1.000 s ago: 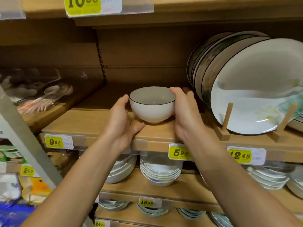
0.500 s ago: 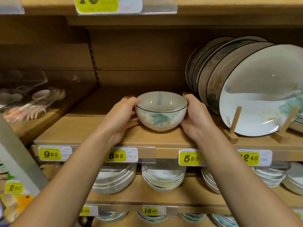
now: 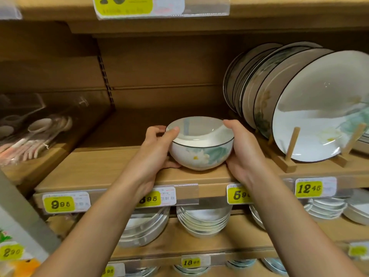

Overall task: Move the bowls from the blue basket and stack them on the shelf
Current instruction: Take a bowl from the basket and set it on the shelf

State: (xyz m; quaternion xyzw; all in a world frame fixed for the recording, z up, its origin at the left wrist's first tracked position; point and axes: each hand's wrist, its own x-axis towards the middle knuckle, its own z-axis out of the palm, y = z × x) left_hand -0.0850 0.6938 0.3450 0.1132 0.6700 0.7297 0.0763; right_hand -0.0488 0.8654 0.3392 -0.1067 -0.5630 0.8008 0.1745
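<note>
Bowl [image 3: 200,144] upright on shelf [image 3: 111,168] near front edge, squarely between hands. Left hand [image 3: 153,154] pinches rim, thumb on top; right hand [image 3: 242,154] curls fingers [image 3: 228,123] round opposite wall.

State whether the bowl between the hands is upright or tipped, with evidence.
Upright: the bowl rests base-down on the shelf, mouth up, left hand and right hand holding its sides.

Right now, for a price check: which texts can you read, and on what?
"9 95": first tag on the shelf edge.
"95": second tag, first digit half-hidden.
"5 9": third tag, rest covered.
"12 45": fourth tag.
"18": lower tag, rest blurred.
"2 90": far-left tag.
Top tag: cropped, unreadable.
</note>
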